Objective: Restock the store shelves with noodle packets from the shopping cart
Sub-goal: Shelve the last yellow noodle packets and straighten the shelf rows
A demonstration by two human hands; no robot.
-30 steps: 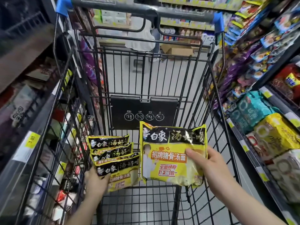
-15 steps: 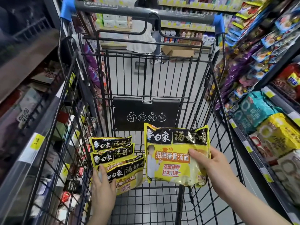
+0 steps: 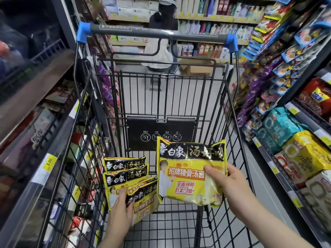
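Down inside the black wire shopping cart (image 3: 231, 122), both hands are busy with yellow-and-black noodle packets. The right hand (image 3: 231, 183) holds a single noodle packet (image 3: 188, 172) upright over the cart's basket, near its right wall, with the thumb curled across the packet's front and the other fingers hidden behind it; the printed face of the packet is turned toward the camera. The left hand (image 3: 121, 210) reaches low into the left side of the basket, where a small stack of matching packets (image 3: 125, 174) leans in overlapping layers against the cart's left wall. Its fingers are spread over the front of the foremost tilted packet (image 3: 143, 199), with the fingertips lying on the wrapper; whether the thumb closes behind it cannot be told. The held packet's left edge sits just beside the stack, overlapping the foremost packet's right corner in view. Behind both, the folded black child-seat flap (image 3: 161, 129) with white pictograms hangs on the cart's far panel, and the grey push handle (image 3: 155, 33) with blue end caps crosses the top. On the right, store shelves (image 3: 279, 169) carry yellow, teal and white multipacks with yellow price tags along the edge. On the left, a darker shelf (image 3: 44, 169) bears a yellow tag reading 3.00. Farther down the aisle, a person in a light skirt (image 3: 159, 54) is crouched by a cardboard box.
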